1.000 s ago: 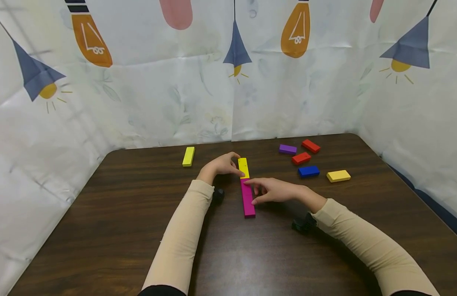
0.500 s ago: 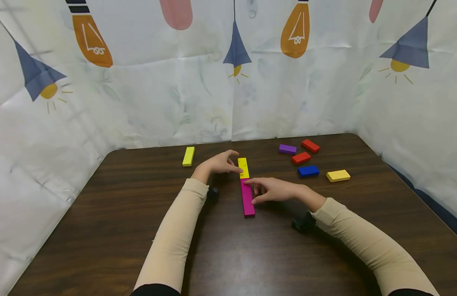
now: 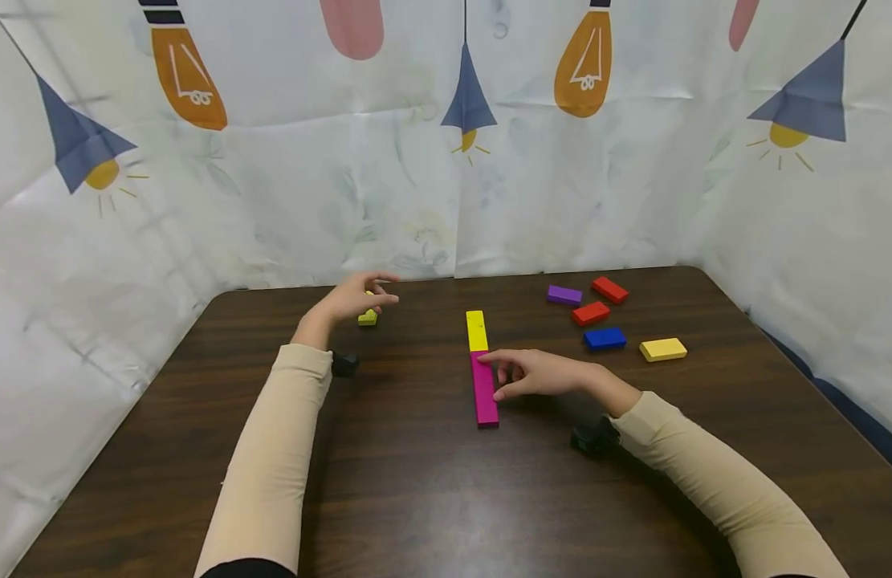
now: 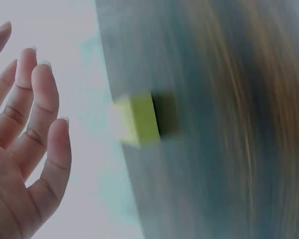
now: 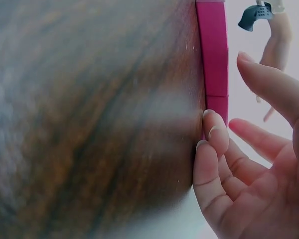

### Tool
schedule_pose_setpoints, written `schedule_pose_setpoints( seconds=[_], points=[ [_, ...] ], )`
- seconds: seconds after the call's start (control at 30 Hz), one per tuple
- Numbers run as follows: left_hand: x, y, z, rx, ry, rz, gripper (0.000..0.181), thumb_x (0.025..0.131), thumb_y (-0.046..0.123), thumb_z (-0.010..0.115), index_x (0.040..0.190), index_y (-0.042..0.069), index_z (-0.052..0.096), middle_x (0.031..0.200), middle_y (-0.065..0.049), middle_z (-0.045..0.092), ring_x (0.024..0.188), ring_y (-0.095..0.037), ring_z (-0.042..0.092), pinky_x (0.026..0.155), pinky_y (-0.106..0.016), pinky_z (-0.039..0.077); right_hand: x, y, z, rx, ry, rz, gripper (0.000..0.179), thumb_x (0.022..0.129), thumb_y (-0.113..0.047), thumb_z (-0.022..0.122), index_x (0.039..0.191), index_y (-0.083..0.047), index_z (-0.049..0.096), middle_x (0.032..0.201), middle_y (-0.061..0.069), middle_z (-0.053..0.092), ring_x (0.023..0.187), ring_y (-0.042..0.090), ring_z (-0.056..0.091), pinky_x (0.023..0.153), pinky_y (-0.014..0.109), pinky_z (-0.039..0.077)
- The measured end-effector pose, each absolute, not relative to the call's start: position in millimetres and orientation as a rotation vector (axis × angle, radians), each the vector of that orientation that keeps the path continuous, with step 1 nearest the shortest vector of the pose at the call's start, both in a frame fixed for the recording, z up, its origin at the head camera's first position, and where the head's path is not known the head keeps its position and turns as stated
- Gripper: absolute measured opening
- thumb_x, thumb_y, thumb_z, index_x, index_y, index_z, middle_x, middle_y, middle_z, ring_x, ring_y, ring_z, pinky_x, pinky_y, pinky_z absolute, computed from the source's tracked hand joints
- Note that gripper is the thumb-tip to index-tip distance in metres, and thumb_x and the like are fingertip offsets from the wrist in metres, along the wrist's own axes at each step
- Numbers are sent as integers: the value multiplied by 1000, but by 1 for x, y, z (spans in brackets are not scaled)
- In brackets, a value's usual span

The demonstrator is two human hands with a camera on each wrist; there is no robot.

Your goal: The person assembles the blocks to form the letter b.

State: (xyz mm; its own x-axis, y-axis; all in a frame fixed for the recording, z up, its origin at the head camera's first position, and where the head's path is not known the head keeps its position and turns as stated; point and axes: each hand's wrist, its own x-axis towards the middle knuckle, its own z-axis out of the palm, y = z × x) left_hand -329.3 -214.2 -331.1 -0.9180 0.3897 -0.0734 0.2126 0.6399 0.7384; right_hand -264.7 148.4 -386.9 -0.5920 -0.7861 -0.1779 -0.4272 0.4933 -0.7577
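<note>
At the table's far left, my left hand hovers over a yellow-green block, partly hiding it. The left wrist view shows this block apart from the loosely bent fingers, which hold nothing. Mid-table, a yellow block meets the far end of a magenta strip. A seam in the right wrist view shows that two magenta blocks form the strip. My right hand rests beside it, index finger on its far part, thumb near its right side, other fingers bent.
Toward the back right lie a purple block, two red blocks, a blue block and a pale yellow block. A printed curtain hangs along the far edge of the dark wooden table.
My left hand has left the yellow block in the row and moved left to the yellow-green block. My right hand and the row have stayed in place.
</note>
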Motion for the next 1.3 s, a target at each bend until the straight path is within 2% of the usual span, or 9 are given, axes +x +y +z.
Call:
schedule_pose_setpoints(
  seconds=[0.17, 0.33, 0.43, 0.67, 0.77, 1.0, 1.07, 1.17, 1.3],
  points=[
    [-334, -247, -337, 350, 2610, 1152, 65, 105, 21, 61, 159, -1, 30, 134, -31, 54, 108, -42, 59, 83, -49, 48, -259, 145, -380, -964, 2253, -919, 64, 99, -20, 70, 154, -2, 42, 108, 6, 57, 82, 17, 53, 74, 30, 42],
    [-337, -258, -347, 247, 2489, 1130, 82, 103, 22, 64, 164, 4, 13, 147, -33, 45, 121, -43, 54, 97, -56, 45, -264, 147, -379, -967, 2259, -890, 65, 99, -26, 70, 153, -3, 43, 108, 4, 57, 83, 15, 53, 76, 31, 43],
    [-340, -258, -348, 205, 2467, 1119, 86, 101, 19, 66, 165, 7, 9, 149, -31, 44, 122, -41, 54, 98, -56, 44, -266, 148, -381, -999, 2250, -884, 66, 99, -31, 70, 153, -3, 43, 107, 2, 56, 84, 14, 54, 76, 31, 44],
    [-353, -252, -351, 111, 2484, 1011, 95, 97, 19, 71, 165, 9, 5, 116, -13, 64, 90, -21, 57, 84, -42, 45, -265, 146, -382, -976, 2235, -901, 66, 99, -25, 71, 154, -3, 43, 106, 3, 57, 84, 17, 54, 76, 32, 44],
    [-357, -248, -353, 98, 2467, 965, 99, 97, 21, 72, 165, 9, 1, 126, -19, 59, 99, -26, 58, 87, -44, 46, -265, 147, -383, -965, 2244, -889, 66, 99, -28, 71, 154, -5, 44, 106, 2, 58, 83, 15, 55, 76, 32, 45],
    [-360, -250, -357, 53, 2424, 913, 103, 97, 22, 73, 165, 9, -4, 154, -28, 33, 111, -33, 53, 93, -44, 45, -307, 161, -447, -993, 2210, -933, 72, 91, -52, 75, 154, -30, 46, 109, -2, 60, 86, 18, 60, 73, 33, 49],
    [-361, -251, -355, 49, 2421, 919, 103, 97, 21, 72, 165, 9, -5, 157, -29, 28, 117, -36, 51, 96, -46, 44, -294, 156, -428, -1009, 2202, -946, 71, 94, -45, 74, 155, -21, 46, 107, 0, 59, 84, 17, 57, 73, 31, 47],
    [-362, -250, -354, 58, 2424, 935, 101, 97, 20, 72, 165, 8, -2, 152, -29, 33, 116, -36, 53, 95, -46, 45, -274, 150, -398, -1000, 2213, -934, 67, 98, -32, 72, 155, -8, 44, 106, 3, 57, 84, 17, 55, 74, 31, 46],
    [-364, -248, -353, 66, 2446, 964, 99, 96, 20, 72, 165, 7, 3, 144, -27, 41, 115, -35, 55, 93, -45, 47, -263, 145, -381, -935, 2247, -924, 64, 99, -22, 71, 153, -4, 44, 103, 3, 56, 82, 16, 54, 74, 30, 44]
  ],
)
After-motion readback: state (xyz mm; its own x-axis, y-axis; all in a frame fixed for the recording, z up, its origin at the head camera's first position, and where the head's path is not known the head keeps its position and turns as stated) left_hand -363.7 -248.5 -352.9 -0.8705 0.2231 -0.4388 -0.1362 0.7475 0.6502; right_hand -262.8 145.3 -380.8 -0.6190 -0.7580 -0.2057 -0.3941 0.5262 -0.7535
